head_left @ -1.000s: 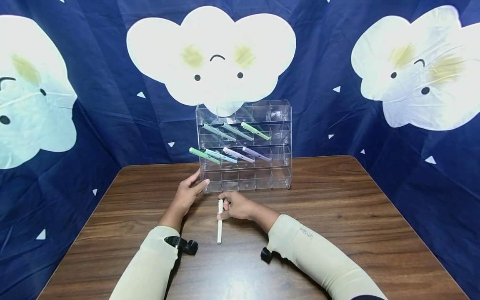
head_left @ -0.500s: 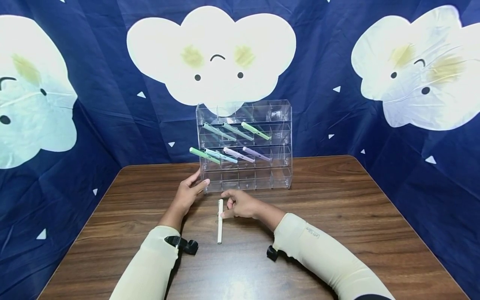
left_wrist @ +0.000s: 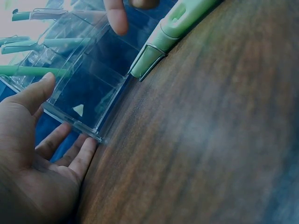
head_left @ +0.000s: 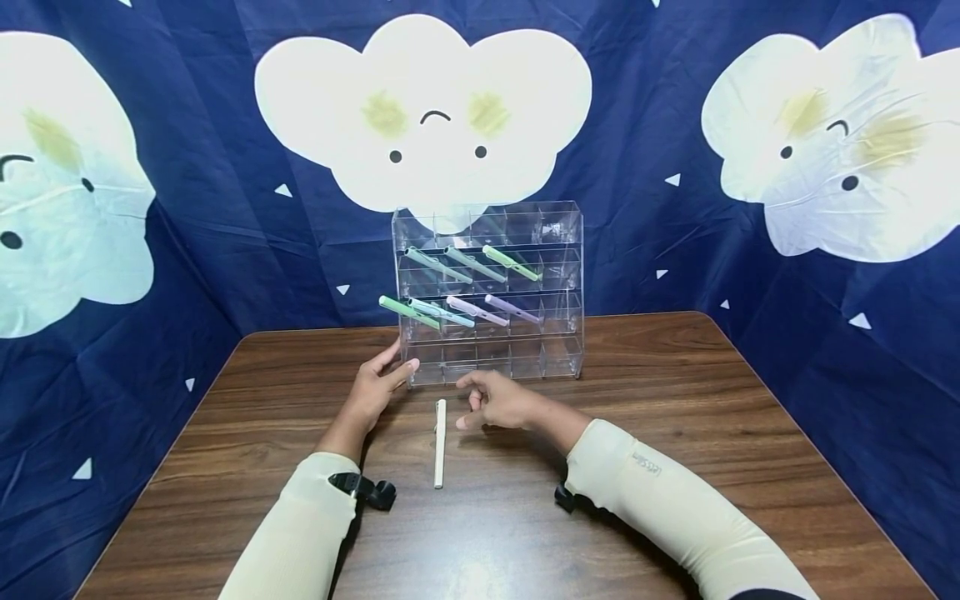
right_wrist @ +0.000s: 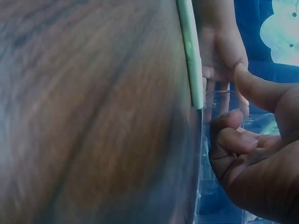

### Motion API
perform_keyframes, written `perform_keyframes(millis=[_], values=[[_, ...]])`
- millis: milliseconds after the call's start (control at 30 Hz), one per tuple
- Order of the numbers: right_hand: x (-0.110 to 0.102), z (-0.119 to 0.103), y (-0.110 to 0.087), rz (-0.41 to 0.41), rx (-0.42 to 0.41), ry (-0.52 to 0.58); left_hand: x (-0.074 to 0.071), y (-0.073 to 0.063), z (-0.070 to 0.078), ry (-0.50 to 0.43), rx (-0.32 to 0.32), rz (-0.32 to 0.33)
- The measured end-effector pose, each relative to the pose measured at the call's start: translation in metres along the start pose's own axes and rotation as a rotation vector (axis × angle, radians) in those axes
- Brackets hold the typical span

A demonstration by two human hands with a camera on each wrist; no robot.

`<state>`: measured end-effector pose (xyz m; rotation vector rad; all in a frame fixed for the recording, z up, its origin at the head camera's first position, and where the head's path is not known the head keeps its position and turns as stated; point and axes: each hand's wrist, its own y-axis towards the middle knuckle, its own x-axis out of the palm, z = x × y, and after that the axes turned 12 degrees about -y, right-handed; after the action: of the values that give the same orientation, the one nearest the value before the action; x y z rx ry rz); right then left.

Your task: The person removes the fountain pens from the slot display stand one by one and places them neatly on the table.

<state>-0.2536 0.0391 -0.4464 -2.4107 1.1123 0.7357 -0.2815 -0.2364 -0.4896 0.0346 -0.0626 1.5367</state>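
Observation:
A white capped pen [head_left: 440,443] with a wire clip lies on the wooden table, in front of a clear acrylic pen rack [head_left: 491,354]. Just right of that pen, my right hand [head_left: 498,402] hovers with thumb and index finger apart and holds nothing. My left hand [head_left: 372,392] grips the rack's lower left edge, thumb at the front and fingers along the side. In the left wrist view the white pen [left_wrist: 163,42] looks light green, and fingertips of the right hand show beyond it. The right wrist view has the loosely bent right fingers [right_wrist: 238,140] near the rack.
Several pastel pens stand slanted in the rack's two middle tiers, among them a green pen [head_left: 408,310] jutting past the left side and a purple pen [head_left: 513,307]. Behind the table [head_left: 675,433] hangs a dark blue cloth [head_left: 637,275] with white clouds.
My right hand has let go of the white pen and drawn away to the right. The pen stays on the table, and my left hand keeps its place at the rack.

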Motion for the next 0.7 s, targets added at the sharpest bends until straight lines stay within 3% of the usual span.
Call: perform_keyframes(millis=[267, 500, 700], values=[[-0.018, -0.001, -0.006, 0.017, -0.036, -0.045, 0.000, 0.001, -0.001, -0.014, 0.006, 0.001], [-0.038, -0.002, -0.013, -0.015, -0.052, -0.068, -0.001, 0.000, -0.002, -0.008, 0.012, 0.001], [-0.057, 0.000, -0.018, 0.022, -0.055, -0.088, 0.001, 0.000, -0.001, -0.014, 0.005, 0.003]])
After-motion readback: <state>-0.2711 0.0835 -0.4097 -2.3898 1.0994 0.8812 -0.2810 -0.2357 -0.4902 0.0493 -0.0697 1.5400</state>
